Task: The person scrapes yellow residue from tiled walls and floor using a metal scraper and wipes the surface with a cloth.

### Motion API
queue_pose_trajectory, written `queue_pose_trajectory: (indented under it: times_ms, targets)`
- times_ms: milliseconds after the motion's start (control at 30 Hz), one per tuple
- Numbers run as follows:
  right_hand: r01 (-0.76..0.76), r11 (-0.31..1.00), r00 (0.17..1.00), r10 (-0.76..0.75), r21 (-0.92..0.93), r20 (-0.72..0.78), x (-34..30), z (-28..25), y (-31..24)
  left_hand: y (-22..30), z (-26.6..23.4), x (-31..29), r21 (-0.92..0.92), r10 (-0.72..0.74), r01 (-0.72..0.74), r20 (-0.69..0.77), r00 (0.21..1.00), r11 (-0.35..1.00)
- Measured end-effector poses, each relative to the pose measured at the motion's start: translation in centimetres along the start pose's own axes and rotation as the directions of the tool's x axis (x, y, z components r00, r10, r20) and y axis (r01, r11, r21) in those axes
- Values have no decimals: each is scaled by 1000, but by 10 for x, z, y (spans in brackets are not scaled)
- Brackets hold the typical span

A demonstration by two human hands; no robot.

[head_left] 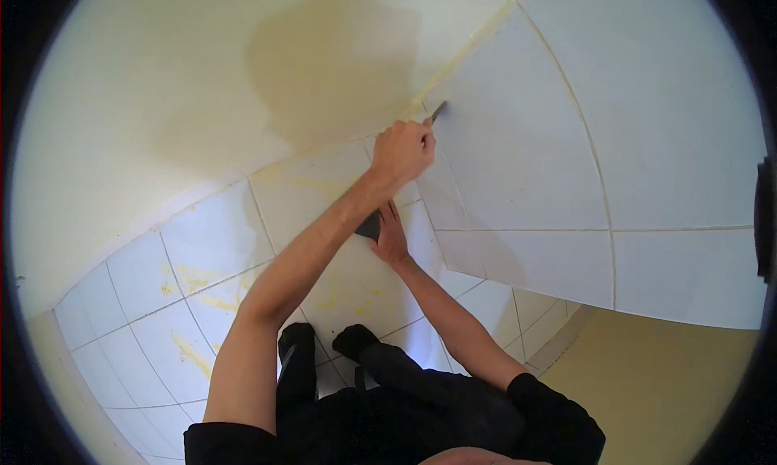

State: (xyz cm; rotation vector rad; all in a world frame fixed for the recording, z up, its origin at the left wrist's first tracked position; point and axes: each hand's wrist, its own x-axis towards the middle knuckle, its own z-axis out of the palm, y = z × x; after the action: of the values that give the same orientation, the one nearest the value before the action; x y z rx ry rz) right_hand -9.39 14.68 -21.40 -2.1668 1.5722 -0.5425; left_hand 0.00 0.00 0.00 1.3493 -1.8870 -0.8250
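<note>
My left hand (403,151) is closed around a small scraper-like tool (439,110). Its dark, narrow blade sticks out past the fingers, close to the tiled wall (518,141) by the corner; whether it touches cannot be made out. The grip hides the handle. Below it, my right hand (392,237) grips a dark grey flat piece (369,225), fingers stretched along it and the thumb at its lower edge. My left forearm partly covers that piece, so its kind is unclear. It is in front of the tiles ahead of me.
Yellow smears (188,352) mark the white tiles (214,230) at left. Above them runs a cream plain wall (146,84) bearing my shadow. A yellowish strip (469,48) follows the corner joint. My dark-shod feet (354,341) are below, and a tan surface (655,384) lies at lower right.
</note>
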Motion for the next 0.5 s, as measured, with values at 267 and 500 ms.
queue_pose_trajectory:
  times_ms: [267, 500]
  targets:
    - [99, 995, 991, -101, -24, -93, 21, -25, -12, 4, -9, 13, -78, 67, -72, -70, 995, 994]
    - [106, 994, 989, -109, -34, -101, 3, -15, -7, 12, -8, 4, -82, 34, -40, -72, 997, 996]
